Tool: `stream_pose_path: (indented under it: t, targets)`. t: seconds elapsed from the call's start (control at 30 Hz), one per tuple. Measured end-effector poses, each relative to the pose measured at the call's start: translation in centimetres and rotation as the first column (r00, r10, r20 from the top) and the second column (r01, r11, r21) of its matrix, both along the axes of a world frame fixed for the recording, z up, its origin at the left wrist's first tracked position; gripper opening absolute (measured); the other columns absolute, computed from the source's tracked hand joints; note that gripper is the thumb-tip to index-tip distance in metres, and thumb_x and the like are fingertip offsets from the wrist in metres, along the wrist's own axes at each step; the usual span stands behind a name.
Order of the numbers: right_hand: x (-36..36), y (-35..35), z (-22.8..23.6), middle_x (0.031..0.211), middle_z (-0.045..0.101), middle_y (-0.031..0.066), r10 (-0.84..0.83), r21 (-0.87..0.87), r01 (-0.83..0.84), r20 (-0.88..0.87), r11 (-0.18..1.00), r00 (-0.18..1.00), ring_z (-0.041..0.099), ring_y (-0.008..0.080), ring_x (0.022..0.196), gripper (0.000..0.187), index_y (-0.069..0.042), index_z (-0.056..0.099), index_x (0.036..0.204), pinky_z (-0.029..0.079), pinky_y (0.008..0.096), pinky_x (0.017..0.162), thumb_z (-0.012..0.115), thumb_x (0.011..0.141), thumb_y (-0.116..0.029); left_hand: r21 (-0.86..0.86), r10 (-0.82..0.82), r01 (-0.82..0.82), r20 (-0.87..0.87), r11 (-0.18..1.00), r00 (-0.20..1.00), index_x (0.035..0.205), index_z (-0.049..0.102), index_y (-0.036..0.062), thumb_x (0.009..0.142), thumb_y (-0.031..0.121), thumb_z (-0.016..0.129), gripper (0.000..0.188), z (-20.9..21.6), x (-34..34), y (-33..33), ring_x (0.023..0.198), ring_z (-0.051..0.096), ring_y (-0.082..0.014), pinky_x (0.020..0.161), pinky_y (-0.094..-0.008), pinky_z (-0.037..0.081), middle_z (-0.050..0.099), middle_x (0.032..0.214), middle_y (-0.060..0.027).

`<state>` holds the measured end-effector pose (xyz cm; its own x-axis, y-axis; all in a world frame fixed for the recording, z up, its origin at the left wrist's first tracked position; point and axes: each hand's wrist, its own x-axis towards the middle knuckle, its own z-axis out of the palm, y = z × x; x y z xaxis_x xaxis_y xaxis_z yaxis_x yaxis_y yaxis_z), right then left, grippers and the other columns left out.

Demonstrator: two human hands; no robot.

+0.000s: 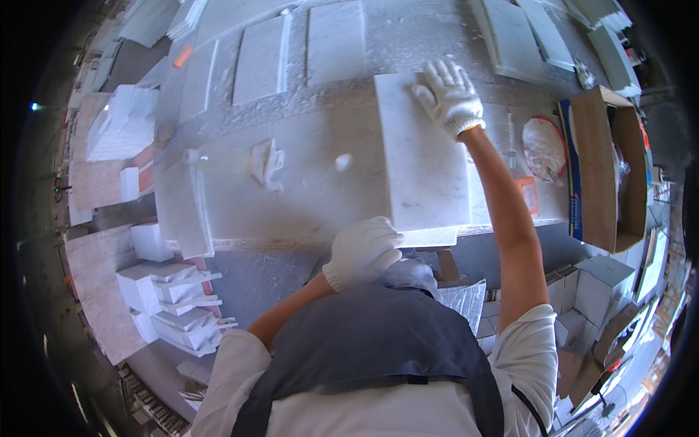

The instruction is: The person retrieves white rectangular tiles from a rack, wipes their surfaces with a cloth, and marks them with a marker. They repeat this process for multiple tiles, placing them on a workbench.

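Observation:
A white marble slab (426,153) with grey veins lies across the workbench in front of me, over paler pieces that show beneath it. My right hand (450,98), in a white knitted glove, rests on the slab's far right corner with its fingers spread. Close to my body, my left hand (364,251), gloved too, is at the near left corner of the slab, its fingers stretched to the right. Slight blur hides whether the left fingertips touch the edge. On the bench to the left are a crumpled white cloth (267,164) and a small white lump (343,162).
More slabs (335,41) lie along the far side. At the right are a round red-rimmed dish of white material (543,148), an orange tool (528,195) and an open cardboard box (608,171). Stacked white pieces (122,122) stand at the left.

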<state>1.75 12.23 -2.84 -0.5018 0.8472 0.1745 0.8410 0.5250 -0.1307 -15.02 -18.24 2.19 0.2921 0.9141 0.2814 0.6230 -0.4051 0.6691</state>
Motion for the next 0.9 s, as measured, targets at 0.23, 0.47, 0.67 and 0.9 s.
stream_pose_path:
  t: [0.23,0.47,0.67,0.9]
  targets:
    - [-3.4,-4.6,0.4,0.162,0.037,0.0126,0.229,0.047,-0.227,-0.033,0.973,0.973,0.025,0.0327,0.154,0.061,-0.013,0.042,0.153,0.015,0.0462,0.128,0.037,0.106,-0.050,-0.053,0.055,-0.054,0.025,0.997,0.998,0.102,0.071,0.0044,0.086,0.016,0.066,0.020,0.8,-2.0,-1.0,0.104,0.070,-0.0357,0.086,-0.0420,0.057,0.074,0.104,-0.0110]
    - [2.6,-19.8,2.5,0.155,0.047,0.0149,0.417,-0.097,-0.420,-0.042,0.902,0.908,0.037,0.0344,0.149,0.058,-0.010,0.054,0.145,0.024,0.0516,0.125,0.052,0.101,-0.049,0.179,0.141,-0.129,-0.055,0.975,0.988,0.100,0.072,0.0030,0.086,0.009,0.063,0.017,0.2,-5.5,-1.3,0.095,0.071,-0.0304,0.081,-0.0387,0.057,0.074,0.101,-0.0107]
    - [8.4,-24.3,4.4,0.136,0.065,0.0134,0.211,-0.230,-0.300,-0.344,0.926,0.915,0.055,0.0329,0.135,0.035,-0.010,0.070,0.125,0.036,0.0480,0.119,0.064,0.094,-0.026,-0.050,0.247,-0.253,-0.099,0.966,0.964,0.098,0.075,0.0054,0.088,0.007,0.064,0.015,-0.9,-8.1,-2.5,0.087,0.070,-0.0290,0.076,-0.0386,0.056,0.074,0.097,-0.0100]
    - [6.4,-23.2,2.7,0.144,0.054,0.0254,-0.187,-0.063,0.184,-0.055,0.981,0.981,0.047,0.0467,0.136,0.050,-0.005,0.057,0.141,0.035,0.0540,0.117,0.060,0.098,-0.029,-0.130,0.375,-0.378,-0.050,0.917,0.926,0.123,0.066,0.0053,0.088,0.020,0.078,0.040,-4.4,-7.8,-0.7,0.094,0.068,-0.0294,0.084,-0.0392,0.054,0.072,0.109,-0.0123]
